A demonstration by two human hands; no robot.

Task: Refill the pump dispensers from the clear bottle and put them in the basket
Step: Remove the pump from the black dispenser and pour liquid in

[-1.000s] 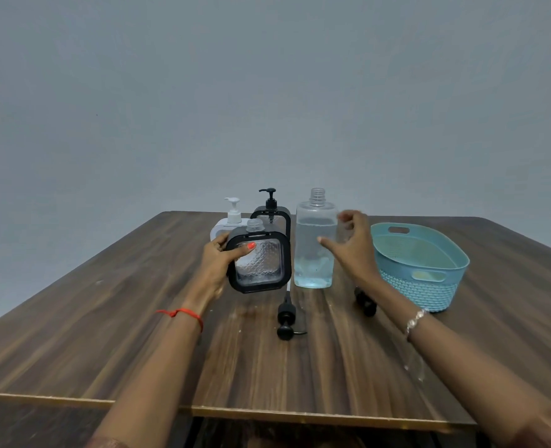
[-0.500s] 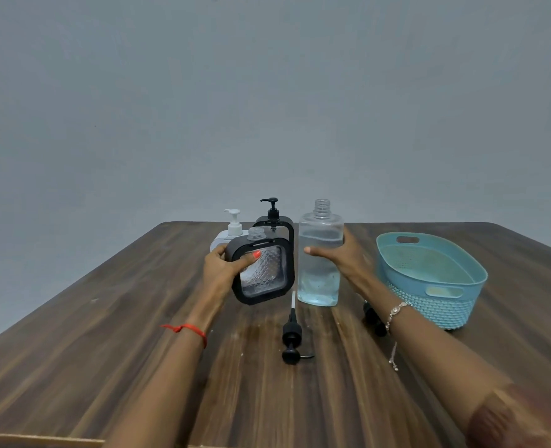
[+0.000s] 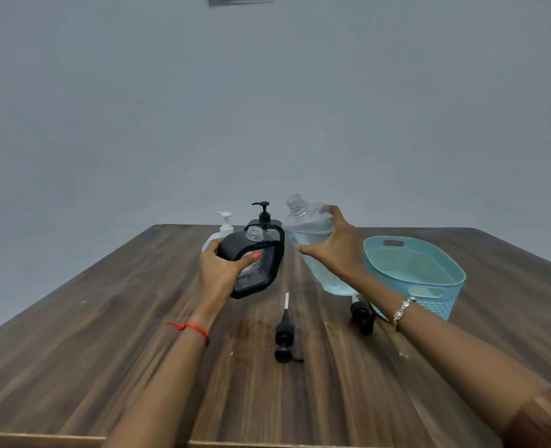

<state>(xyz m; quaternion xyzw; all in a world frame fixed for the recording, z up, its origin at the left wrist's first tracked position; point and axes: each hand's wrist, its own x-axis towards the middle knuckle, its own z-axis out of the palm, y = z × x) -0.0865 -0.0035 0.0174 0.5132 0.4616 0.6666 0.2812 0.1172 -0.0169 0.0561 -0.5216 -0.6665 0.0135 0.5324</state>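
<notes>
Right hand (image 3: pixel 338 253) grips the clear bottle (image 3: pixel 309 231), now lifted and tilted; left hand (image 3: pixel 217 270) still holds the black dispenser (image 3: pixel 235 244).

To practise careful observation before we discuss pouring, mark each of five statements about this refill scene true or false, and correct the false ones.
1. The right hand holds the clear bottle tilted toward the black-framed dispenser. True.
2. The black-framed dispenser has its pump screwed on. False: its neck is open, and a black pump lies on the table.
3. The left hand grips the black-framed dispenser. True.
4. A dispenser lies in the basket. False: none shows inside it.
5. A white pump dispenser stands behind the left hand. True.
</notes>
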